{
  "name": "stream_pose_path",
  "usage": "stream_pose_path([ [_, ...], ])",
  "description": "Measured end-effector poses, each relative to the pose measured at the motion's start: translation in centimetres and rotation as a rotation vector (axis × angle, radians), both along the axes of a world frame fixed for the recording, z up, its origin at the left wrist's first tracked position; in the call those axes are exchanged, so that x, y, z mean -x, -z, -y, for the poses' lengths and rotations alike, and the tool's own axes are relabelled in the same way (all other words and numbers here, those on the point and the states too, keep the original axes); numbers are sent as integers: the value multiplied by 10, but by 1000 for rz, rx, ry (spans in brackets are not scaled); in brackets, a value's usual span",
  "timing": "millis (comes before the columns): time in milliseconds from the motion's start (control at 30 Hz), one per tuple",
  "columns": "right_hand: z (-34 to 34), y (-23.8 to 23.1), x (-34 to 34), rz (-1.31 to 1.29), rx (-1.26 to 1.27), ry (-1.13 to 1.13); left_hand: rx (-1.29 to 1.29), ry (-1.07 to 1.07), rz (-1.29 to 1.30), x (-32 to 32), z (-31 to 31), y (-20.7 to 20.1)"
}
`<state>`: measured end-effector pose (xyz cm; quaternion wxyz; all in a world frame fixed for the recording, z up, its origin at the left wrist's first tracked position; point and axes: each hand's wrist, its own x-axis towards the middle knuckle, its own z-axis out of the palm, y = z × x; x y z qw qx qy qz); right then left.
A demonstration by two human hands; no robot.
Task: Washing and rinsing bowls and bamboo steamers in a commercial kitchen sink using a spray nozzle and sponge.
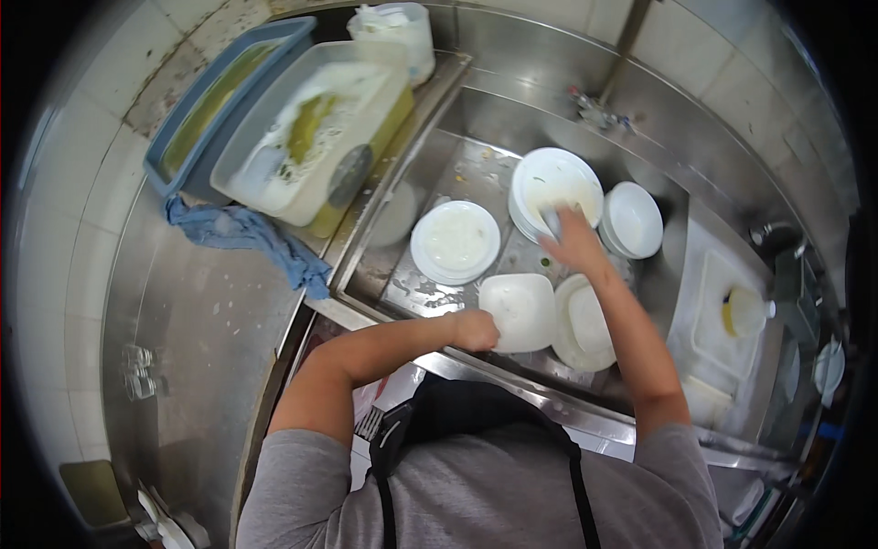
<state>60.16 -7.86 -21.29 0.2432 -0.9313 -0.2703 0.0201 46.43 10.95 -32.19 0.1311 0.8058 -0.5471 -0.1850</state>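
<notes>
1. in the steel sink [476,119] in front of me, white dishes lie scattered over the wet bottom.
2. my right hand [574,240] reaches across to the stack of round plates [553,188] at the far side; its fingers are closed on a small sponge or cloth [551,220] pressed against the top plate's near rim.
3. my left hand [476,329] sits at the near edge of the sink, fingers curled onto the left rim of a white square plate [521,311], gripping it.
4. just right of that square plate, touching it, lies a second square plate [585,322], partly hidden under my right forearm.
5. a single round plate [455,242] rests to the left of the stack, apart from it.
6. a white bowl [633,220] sits just beside the stack on the right.
7. on the counter [201,320] to the left, a blue rag [247,233] lies bunched at the sink's edge.
8. behind the rag stands a clear tub [315,133] of soapy water, with a blue tub [215,101] next to it.
9. a white bucket [395,35] stands at the far corner.
10. on the right, a white tray [722,302] holds a yellow-and-white bottle [745,313] lying on its side.
</notes>
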Motion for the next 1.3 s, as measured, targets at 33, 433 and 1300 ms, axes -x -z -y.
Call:
stream_pose_path([
  [33, -53, -40, -16, 74, -69, -73, -4, 49, 14, 0, -3, -1],
  [433, -380, -83, -88, -140, 366, -325, 831, -501, -41, 1, 20, -16],
  [1300, 54, 55, 29, 101, -375, 638, 1593, -1631, -1263, -76, 87, -63],
])
